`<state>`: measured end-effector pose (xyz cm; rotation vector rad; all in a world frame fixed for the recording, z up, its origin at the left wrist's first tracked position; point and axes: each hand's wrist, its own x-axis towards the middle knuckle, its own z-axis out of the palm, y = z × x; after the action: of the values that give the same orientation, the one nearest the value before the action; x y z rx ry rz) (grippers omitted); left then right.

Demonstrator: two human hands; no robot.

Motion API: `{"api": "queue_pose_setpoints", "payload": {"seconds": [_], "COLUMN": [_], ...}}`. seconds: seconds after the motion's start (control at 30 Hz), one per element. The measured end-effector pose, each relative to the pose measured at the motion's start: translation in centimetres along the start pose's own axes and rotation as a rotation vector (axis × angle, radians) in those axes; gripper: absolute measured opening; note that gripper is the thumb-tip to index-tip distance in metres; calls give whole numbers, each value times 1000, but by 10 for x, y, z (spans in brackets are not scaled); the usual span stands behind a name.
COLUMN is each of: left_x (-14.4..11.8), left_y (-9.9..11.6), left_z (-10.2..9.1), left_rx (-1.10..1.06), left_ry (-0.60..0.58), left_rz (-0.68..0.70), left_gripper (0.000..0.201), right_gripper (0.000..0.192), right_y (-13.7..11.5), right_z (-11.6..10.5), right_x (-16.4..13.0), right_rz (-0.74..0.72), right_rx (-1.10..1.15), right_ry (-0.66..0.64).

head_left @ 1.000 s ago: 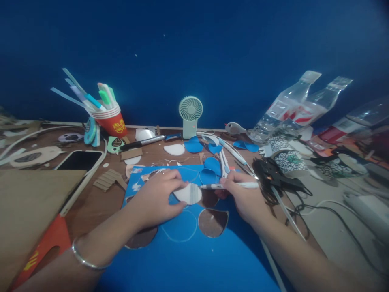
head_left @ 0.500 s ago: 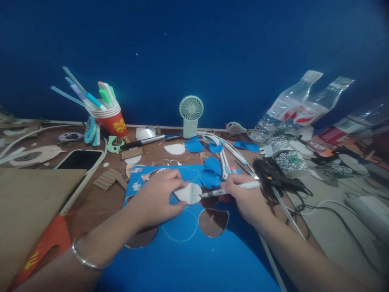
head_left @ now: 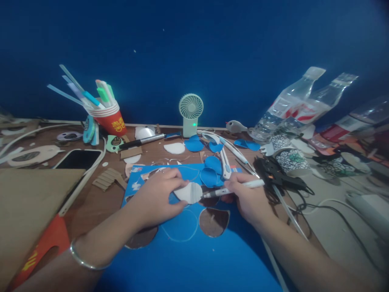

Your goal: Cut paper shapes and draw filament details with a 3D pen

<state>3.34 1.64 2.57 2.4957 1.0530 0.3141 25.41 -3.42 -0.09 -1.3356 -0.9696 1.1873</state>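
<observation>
My left hand (head_left: 161, 196) is closed on a white rounded cutout (head_left: 191, 193), its thumb and fingers at the piece's left end. Grey stripes show on that cutout, which lies low over a blue sheet (head_left: 194, 263). In my right hand (head_left: 247, 198) is a white pen (head_left: 223, 192), its tip pointing left and just off the cutout's right edge. Pale outlines and round holes cut through to the brown table mark the blue sheet. Blue cut-out discs (head_left: 209, 177) lie beyond the pen, beside white-handled scissors (head_left: 225, 164).
A small fan (head_left: 191, 109) stands against the blue wall. To the left are a red cup (head_left: 112, 121) of pens and a phone (head_left: 79, 159). A black glue gun (head_left: 278, 176) with cables lies right, near plastic bottles (head_left: 296, 97). Cardboard (head_left: 33, 202) covers the near left.
My right hand has shifted slightly right, drawing the pen tip back from the cutout's edge. A green light now shows on the fan. My left hand keeps its place.
</observation>
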Motion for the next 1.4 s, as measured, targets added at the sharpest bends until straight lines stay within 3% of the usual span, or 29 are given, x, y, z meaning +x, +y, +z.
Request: {"api": "queue_pose_setpoints", "payload": {"seconds": [0.47,0.8,1.2,1.4], "left_x": [0,-1,0,1], "left_y": [-2,-2,-3,-3], "left_z": [2,1,3,2], "left_rx": [6,-7,2,2], "left_ry": [-3,9,12,7], "left_rz": [1,3,-14,-16], "left_gripper": [28,28,28,27], "right_gripper": [29,28,28,27], "right_y": [-3,-3,-17,-9], "right_z": [3,2,7,3], "right_x": [2,3,-2,0], "right_rz": [0,-11,26,16], "right_rx": [-21,88,-99,-29], "right_ry": [59,19,12,-60]}}
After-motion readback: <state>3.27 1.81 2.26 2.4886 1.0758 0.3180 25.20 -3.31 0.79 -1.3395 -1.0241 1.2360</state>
